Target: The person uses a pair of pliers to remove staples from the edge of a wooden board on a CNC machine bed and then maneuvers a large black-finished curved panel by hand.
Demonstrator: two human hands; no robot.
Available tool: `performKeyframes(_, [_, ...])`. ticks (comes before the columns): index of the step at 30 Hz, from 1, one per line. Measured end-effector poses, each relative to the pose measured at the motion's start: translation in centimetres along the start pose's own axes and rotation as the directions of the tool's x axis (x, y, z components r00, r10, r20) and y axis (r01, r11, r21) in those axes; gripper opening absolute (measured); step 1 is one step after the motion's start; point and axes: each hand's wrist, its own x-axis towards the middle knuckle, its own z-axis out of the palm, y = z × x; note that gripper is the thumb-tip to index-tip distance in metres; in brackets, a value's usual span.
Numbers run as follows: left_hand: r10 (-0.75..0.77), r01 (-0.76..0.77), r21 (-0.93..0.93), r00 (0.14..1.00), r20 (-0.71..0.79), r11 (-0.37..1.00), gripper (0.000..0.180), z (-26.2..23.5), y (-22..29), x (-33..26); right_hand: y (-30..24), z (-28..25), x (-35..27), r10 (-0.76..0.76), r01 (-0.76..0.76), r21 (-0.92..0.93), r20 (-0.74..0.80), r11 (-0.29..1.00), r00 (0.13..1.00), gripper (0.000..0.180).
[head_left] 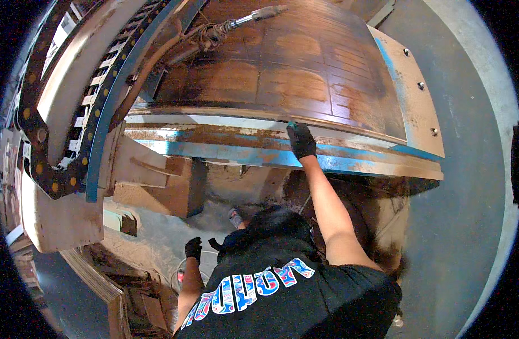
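Palm down, my right hand [302, 141] in its black glove reaches over the machine's near edge, its fingers together and bent; I can't tell whether they are clamped on the small teal bit [291, 124] at their tips. The carved panel [304, 79] lies straight ahead of those fingers, just past them. Its near edge runs left to right across me, so my forearm comes at it nearly square; the far side isn't wholly in view, so I can't be sure which way its long axis goes. My left hand [193, 248] is well apart from it, low over the floor with curled fingers; whether it holds anything I can't see.

That panel is the broadest thing here: flat, dark and glossy, cut with straight grooves and curved outlines, smeared with powdery brown dust. Along its near side run a smooth white rail [214, 120] and a blue beam [225, 151], both dusty. At left, a jointed cable chain [38, 133] curves in dark links with yellow dots. A pale, speckled board [415, 96] flanks the panel's right end, and above lies a slim metal-tipped tool [254, 17]. Smallest are the bolts [421, 86] standing up from the board.
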Motion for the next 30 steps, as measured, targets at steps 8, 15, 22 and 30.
performKeyframes(8, [-0.133, 0.127, -0.087, 0.989, -0.067, 0.988, 0.024, -0.6, 5.2, -1.8, -4.7, -4.0, 2.7, 0.182, -0.795, 0.387, 0.922, -0.468, 0.342, 0.034])
performKeyframes(15, [-0.636, 0.608, -0.322, 0.771, 0.023, 0.725, 0.023, 2.6, -0.9, -6.6, -5.2, -5.4, 3.5, -0.003, -0.593, 0.302, 0.89, -0.747, 0.457, 0.041])
performKeyframes(22, [-0.377, 0.33, 0.262, 0.913, 0.158, 0.907, 0.032, 1.2, 6.4, -7.2, -3.7, -4.5, 2.3, -0.054, -0.42, 0.245, 0.81, -0.874, 0.584, 0.052])
performKeyframes(30, [-0.139, 0.113, 0.323, 0.988, 0.059, 0.94, 0.028, 0.5, 16.3, -4.0, -3.1, -5.4, 1.7, -0.066, -0.491, 0.335, 0.771, -0.804, 0.633, 0.06])
